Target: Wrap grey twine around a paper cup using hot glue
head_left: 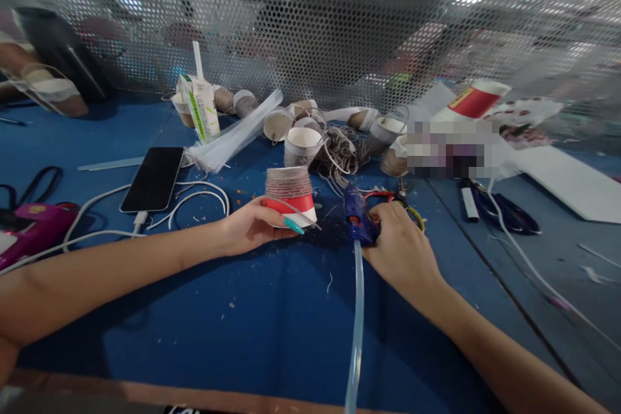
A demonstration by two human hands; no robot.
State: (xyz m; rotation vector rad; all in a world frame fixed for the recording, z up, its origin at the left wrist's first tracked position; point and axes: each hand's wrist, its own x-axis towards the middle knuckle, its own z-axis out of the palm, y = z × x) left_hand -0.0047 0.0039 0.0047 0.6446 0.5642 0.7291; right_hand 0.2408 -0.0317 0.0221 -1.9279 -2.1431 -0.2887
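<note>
My left hand (252,225) is closed around an upside-down paper cup (291,208), red and white at its lower part. Grey-brown cord (288,182) is wound in rows around the cup's upper part, and a loose end slants across the red band. To the right, my right hand (405,246) is wrapped about the handle of a blue hot glue gun (358,217). A long clear glue stick (356,330) sticks out of its rear towards me. Just beyond that hand lie scissors (416,218) with red and yellow handles, partly hidden by the fingers.
Behind the cup are a tangle of cord (345,154), small cord-wrapped cups (303,141) and a bundle of clear glue sticks (237,132). A phone (153,180) on a white cable lies left. Another person's hand (22,61) is at far left. A perforated metal screen (310,32) borders the table.
</note>
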